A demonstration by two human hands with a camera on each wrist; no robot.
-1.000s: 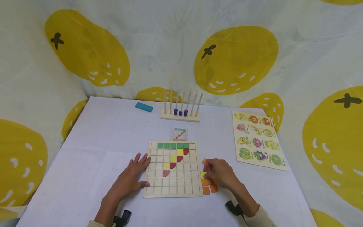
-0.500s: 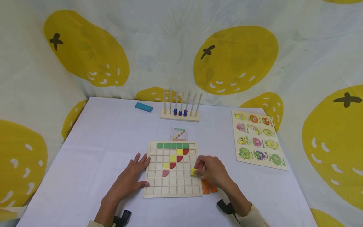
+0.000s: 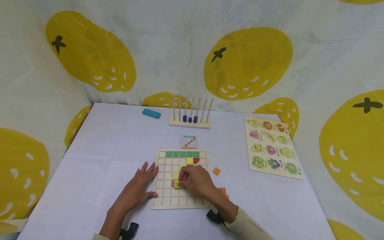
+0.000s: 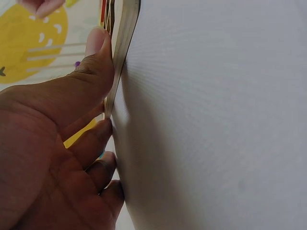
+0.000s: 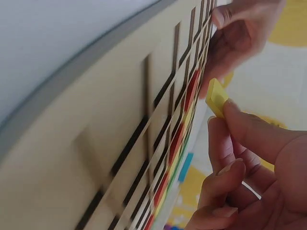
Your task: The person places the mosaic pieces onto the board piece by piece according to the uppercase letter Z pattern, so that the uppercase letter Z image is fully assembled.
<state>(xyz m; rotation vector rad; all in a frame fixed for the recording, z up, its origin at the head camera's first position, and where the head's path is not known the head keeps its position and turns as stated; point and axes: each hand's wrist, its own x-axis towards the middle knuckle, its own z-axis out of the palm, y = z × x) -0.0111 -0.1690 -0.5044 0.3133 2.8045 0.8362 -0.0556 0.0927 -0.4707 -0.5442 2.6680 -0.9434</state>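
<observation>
Left hand [image 3: 139, 185] spread against the grid board [image 3: 166, 201], the right hand [image 3: 196, 181] pinches a yellow square tile [image 3: 177, 184] likely needing seating nine-o'clock of the pink quarter-circle [image 3: 173, 183].

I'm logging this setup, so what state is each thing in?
Grid board: flat, partly filled
Yellow tile: pinched, not yet laid down
Left grip: touching the board's left edge
Right grip: holding the yellow tile
Orange tiles: loose on the table
Pattern card: flat, face up
Peg stand: upright, beads on three pegs
Blue block: lying flat
Fruit puzzle: flat, apparently filled
</observation>
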